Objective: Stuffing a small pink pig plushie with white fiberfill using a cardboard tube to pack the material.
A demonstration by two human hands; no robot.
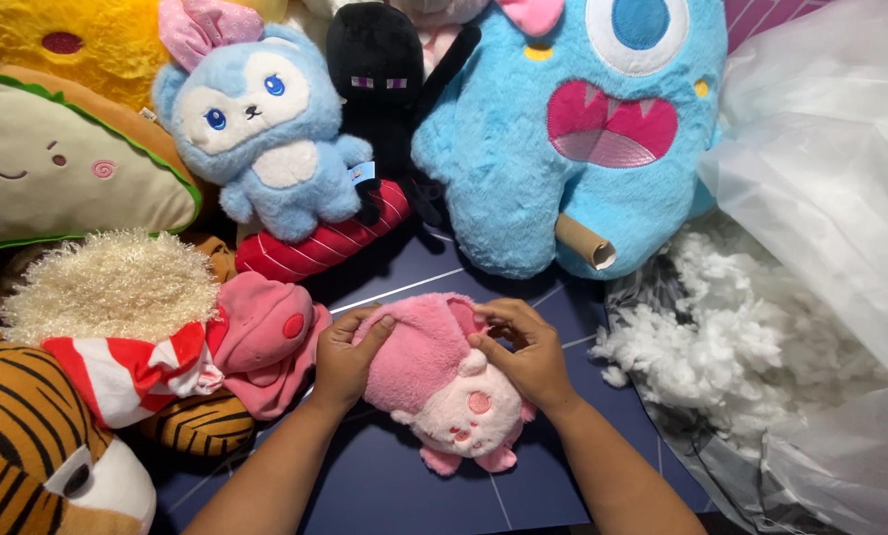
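Pink plush toy with pale face (442,381): laid on the dark blue mat (384,485), just below the big blue one-eyed plush monster (573,139).
Left hand (345,357): pressed onto the toy's left side, fingers curled.
Right hand (525,352): fabric at the toy's top edge is pinched.
Loose white stuffing (721,337): heaped in clear plastic, right of the monster.

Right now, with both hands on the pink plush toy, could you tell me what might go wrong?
The loose white stuffing spills from the clear plastic bag near the right hand; a sweep could scatter it. The left hand touches the crowded pink pig plush, which may get nudged while handling the pink plush toy.

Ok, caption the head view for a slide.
Both hands, left and right, grip a pink plush toy among stuffed animals.
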